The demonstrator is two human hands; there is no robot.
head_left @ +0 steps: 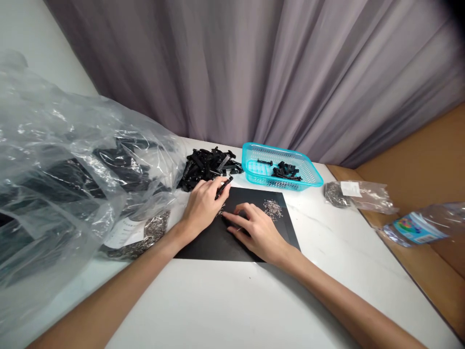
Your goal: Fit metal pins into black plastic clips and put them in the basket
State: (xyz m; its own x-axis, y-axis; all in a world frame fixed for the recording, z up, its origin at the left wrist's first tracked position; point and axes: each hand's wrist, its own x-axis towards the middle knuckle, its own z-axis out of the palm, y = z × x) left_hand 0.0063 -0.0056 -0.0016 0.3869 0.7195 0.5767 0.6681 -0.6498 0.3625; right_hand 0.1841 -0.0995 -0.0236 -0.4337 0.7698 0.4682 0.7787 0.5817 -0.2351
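Observation:
My left hand (206,203) is closed around a slim black plastic part (224,187), which sticks out past the thumb and fingertips. Just under it, a few small shiny metal pieces (221,210) lie on a black mat (218,247), partly covered by the hand. My right hand (254,228) rests low over the mat, fingers apart, its index fingertip beside those metal pieces; nothing shows between its fingers. To its right on the mat is a loose heap of similar metal pieces (273,209), thin like pins or screws, too small to tell which.
Behind my left hand lies a pile of black plastic parts (207,165). A turquoise basket (312,180) holds several more. Large clear plastic sheeting (72,126) and a bag of metal pieces (156,228) are left; another bag (339,194) and a bottle (417,228) are right.

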